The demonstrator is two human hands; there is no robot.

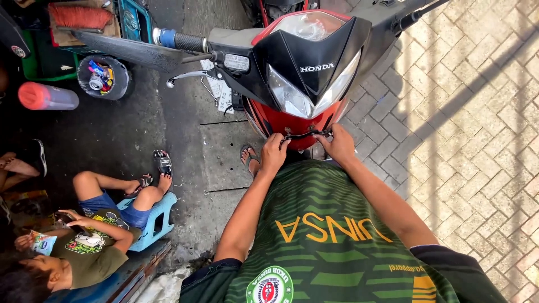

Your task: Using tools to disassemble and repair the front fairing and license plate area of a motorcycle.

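Both hands (273, 151) (338, 143) gripping black cable (306, 134), red motorcycle (297, 67) ahead, seated person (95, 235) left

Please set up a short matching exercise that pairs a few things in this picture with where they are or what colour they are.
Things:
1. thin black cable
2. plastic stool
3. handlebar grip
4. paving bricks

Descriptions:
A. light blue, under a seated person
B. black with a blue end
C. held between left hand and right hand
D. right of the motorbike

Pairs: 1-C, 2-A, 3-B, 4-D
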